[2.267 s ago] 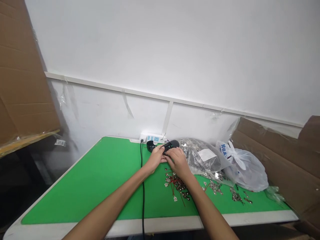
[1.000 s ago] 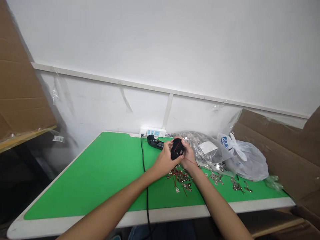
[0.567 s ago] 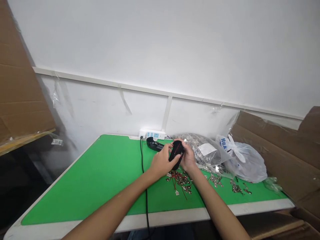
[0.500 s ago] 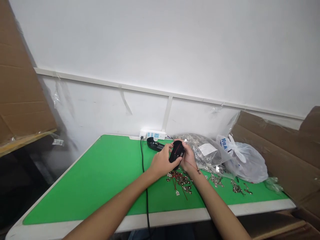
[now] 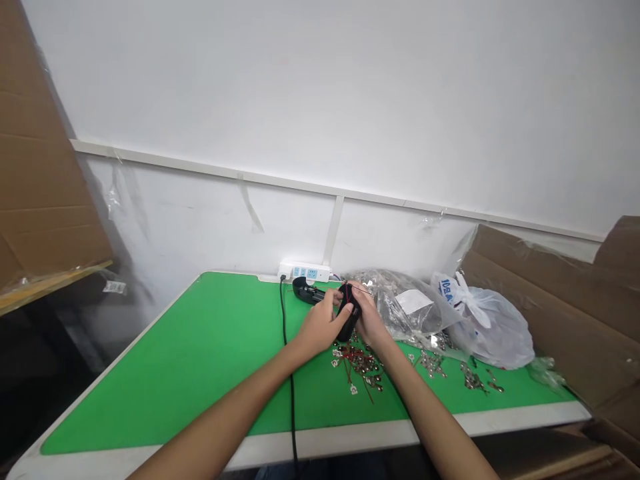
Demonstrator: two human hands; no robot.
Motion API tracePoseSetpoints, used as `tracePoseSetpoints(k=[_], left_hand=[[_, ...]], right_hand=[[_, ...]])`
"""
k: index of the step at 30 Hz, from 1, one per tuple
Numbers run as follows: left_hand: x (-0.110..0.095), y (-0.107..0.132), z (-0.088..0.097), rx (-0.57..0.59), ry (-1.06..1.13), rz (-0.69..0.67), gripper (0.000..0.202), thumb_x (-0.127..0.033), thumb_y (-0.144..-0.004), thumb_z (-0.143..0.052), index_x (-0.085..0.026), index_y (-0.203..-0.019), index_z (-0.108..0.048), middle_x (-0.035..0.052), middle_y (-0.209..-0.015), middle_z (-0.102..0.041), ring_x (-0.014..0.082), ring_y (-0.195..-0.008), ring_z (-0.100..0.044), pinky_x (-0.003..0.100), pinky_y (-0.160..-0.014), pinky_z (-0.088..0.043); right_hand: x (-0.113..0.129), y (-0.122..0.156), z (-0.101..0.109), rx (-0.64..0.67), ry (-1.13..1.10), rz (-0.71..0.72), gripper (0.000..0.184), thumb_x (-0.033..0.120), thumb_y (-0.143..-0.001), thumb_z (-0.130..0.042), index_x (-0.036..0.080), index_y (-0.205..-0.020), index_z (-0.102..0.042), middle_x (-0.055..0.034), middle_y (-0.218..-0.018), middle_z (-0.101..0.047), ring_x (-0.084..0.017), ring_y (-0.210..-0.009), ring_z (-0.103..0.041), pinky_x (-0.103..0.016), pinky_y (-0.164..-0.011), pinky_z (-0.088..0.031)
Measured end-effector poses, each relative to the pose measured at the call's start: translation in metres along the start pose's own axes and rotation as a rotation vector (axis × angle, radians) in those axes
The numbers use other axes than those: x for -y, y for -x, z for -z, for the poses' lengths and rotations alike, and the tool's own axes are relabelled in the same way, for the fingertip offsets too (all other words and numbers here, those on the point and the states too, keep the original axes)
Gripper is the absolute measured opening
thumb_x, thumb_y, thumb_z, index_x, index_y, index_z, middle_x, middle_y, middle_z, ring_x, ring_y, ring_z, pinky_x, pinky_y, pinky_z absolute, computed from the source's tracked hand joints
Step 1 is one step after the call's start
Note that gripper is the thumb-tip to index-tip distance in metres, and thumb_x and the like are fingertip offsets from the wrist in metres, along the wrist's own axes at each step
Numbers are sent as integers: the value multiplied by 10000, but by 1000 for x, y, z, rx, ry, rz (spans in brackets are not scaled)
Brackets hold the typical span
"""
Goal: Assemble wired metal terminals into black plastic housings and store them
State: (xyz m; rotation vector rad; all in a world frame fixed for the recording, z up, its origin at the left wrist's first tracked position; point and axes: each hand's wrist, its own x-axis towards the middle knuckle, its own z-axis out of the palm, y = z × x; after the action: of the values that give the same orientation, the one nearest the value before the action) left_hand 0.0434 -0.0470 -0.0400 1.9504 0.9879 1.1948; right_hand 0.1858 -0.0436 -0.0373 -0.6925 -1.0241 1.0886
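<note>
Both hands are closed around a black plastic housing [image 5: 347, 327], held tilted above the green table top. My left hand [image 5: 320, 325] grips its left side, with the thumb pressed across its front. On the far right side, my right hand [image 5: 369, 315] wraps it with the fingertips near its upper end. A red wire [image 5: 348, 293] shows at that upper end between the fingers; where it leads is hidden. Below the hands lies a pile of small metal contact pieces with red wires [image 5: 361, 360]. Behind my left hand rests another black plastic housing [image 5: 306, 291] with an open hollow.
A white power strip [image 5: 311, 273] stands against the wall, and its black cable [image 5: 289, 387] runs over the table's front edge. To the right are a clear bag of metal parts [image 5: 395, 293], a tied white bag [image 5: 500, 327], more loose metal pieces [image 5: 473, 377] and cardboard [image 5: 550, 300].
The black housing has turned in my hands, and the red wire now stands out at its upper end. My right fingers have shifted toward that end.
</note>
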Motion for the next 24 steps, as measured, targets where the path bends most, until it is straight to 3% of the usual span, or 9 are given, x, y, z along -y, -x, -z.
tracePoseSetpoints(k=[6,10,15,20,24], left_hand=[[2,-4,1,-7,41,3,219,-430,-989,-558,-235,-1089,-568,53,-917,-735,250,-845,-698,332,-771,-491],[3,-5,0,20,31,6,191,-429,-990,-536,-240,-1011,-540,16,-807,-683,222,-726,-650,305,-676,-435],[10,-11,3,-8,6,-2,277,-473,-1010,-464,-233,-908,-555,-8,-714,-642,199,-663,-605,292,-639,-400],[17,-17,5,-42,39,-15,402,-545,-1003,-458,-217,-815,-596,7,-707,-650,185,-644,-588,292,-630,-425],[17,-17,5,-44,34,-27,399,-542,-999,-470,-215,-799,-581,0,-685,-631,177,-637,-580,296,-636,-427]], right_hand=[[-1,1,1,30,-6,-42,413,553,-771,-833,231,-1012,-739,-4,-957,-751,-188,-900,-694,-286,-836,-567],[1,2,-1,26,0,-35,410,581,-784,-809,223,-971,-739,-4,-912,-748,-202,-874,-693,-312,-835,-562],[2,1,-2,13,14,-27,404,581,-756,-814,222,-935,-759,-10,-882,-742,-210,-850,-664,-318,-820,-531],[3,2,-3,21,16,-46,359,563,-774,-786,228,-895,-750,3,-772,-680,-184,-723,-581,-302,-679,-475],[4,3,-2,27,33,-26,339,546,-779,-767,222,-878,-760,-7,-799,-681,-187,-751,-578,-301,-705,-470]])
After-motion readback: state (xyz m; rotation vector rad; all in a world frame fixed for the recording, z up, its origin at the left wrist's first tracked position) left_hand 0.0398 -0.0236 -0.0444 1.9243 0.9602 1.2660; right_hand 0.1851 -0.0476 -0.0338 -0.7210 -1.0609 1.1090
